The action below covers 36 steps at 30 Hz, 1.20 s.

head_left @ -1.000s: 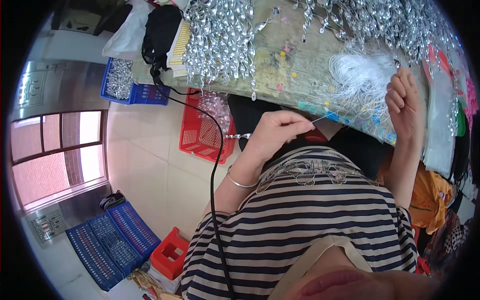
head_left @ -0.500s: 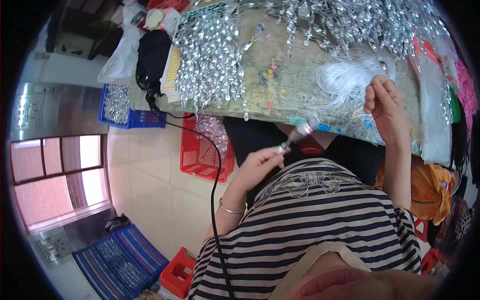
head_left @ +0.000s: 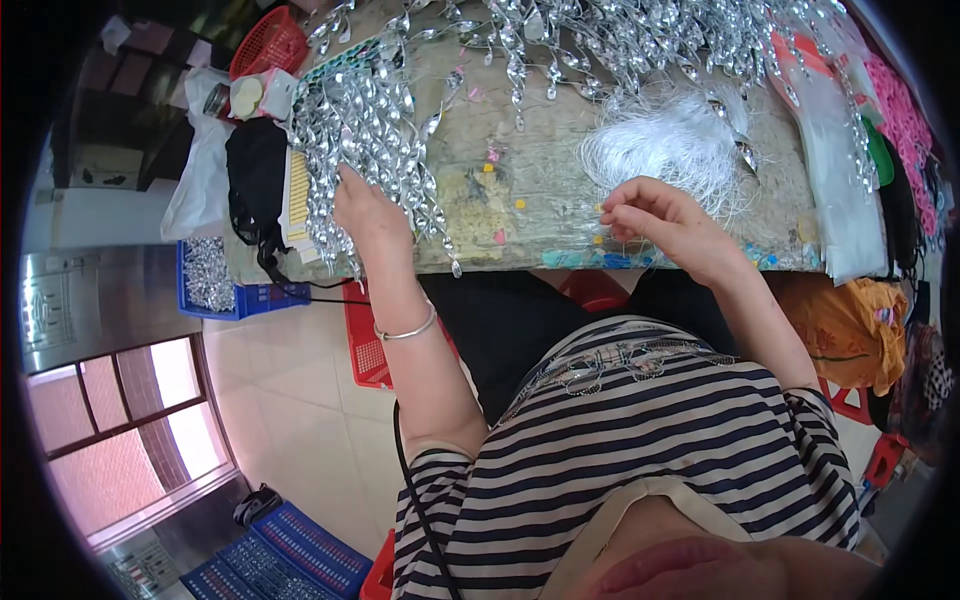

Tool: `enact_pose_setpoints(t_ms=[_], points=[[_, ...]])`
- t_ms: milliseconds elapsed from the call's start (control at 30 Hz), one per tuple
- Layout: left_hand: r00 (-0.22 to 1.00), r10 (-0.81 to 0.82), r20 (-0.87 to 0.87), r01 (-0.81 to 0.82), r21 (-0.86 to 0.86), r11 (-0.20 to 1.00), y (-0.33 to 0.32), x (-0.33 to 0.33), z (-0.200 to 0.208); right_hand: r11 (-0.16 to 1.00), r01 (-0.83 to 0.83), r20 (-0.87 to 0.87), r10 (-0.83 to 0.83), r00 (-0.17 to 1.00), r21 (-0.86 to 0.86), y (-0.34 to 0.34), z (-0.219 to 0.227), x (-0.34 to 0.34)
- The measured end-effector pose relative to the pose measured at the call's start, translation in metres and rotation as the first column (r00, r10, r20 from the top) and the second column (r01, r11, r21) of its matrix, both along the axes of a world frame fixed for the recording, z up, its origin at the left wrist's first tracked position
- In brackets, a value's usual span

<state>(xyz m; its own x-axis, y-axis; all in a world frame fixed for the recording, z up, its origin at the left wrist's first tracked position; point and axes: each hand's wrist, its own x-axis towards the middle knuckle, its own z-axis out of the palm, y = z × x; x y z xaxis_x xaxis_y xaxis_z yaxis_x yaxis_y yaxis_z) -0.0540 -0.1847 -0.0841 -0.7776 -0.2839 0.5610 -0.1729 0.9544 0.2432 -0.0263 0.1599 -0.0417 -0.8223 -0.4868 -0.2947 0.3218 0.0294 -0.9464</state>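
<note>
My left hand (head_left: 372,218) reaches over the pile of silver bead strands (head_left: 365,125) at the table's left. Its fingers are bent together on the twisted, shiny pieces, partly hidden by the back of the hand. Just in front of a loose bundle of white thread (head_left: 660,145), my right hand (head_left: 665,222) hovers near the table's front edge. Its thumb and fingers are drawn together; anything between the tips is too fine to make out. A few silver beads (head_left: 745,152) lie on the thread's right side.
More silver strands (head_left: 620,40) cover the far table (head_left: 520,235). Clear plastic bags (head_left: 835,190) lie at the right edge. A black cloth (head_left: 258,180) lies left, above a blue crate (head_left: 245,295) of beads. A black cable (head_left: 405,460) runs beside my left arm.
My left hand has gone from near my lap, where it held a silver piece, up and left onto the strand pile. My right hand has come left and lower. The view has shifted.
</note>
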Motion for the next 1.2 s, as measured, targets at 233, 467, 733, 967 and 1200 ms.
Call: enact_pose_setpoints(t_ms=[233, 467, 733, 967, 1200], points=[[1.000, -0.013, -0.019, 0.014, 0.063, 0.998, 0.010, -0.006, -0.014, 0.964, 0.010, -0.318, 0.078, 0.945, 0.264, -0.048, -0.005, -0.065], [0.990, -0.101, -0.096, 0.092, -0.093, 0.991, 0.034, 0.022, 0.011, 0.706, 0.372, -0.641, 0.150, 0.753, 0.602, -0.105, -0.035, -0.174], [0.947, -0.253, -0.200, 0.292, 0.199, 0.936, 0.069, 0.049, 0.023, 0.862, 0.188, -0.557, 0.124, 0.821, 0.470, -0.087, -0.031, -0.159], [0.837, -0.353, -0.419, 0.469, 0.881, 0.066, 0.115, 0.035, 0.043, 0.882, -0.123, -0.436, 0.341, 0.833, 0.455, -0.055, 0.008, -0.014], [0.783, -0.377, -0.495, 0.476, 0.867, -0.150, 0.135, 0.029, 0.063, 0.904, -0.206, -0.473, 0.377, 0.797, 0.374, -0.039, -0.028, 0.043]])
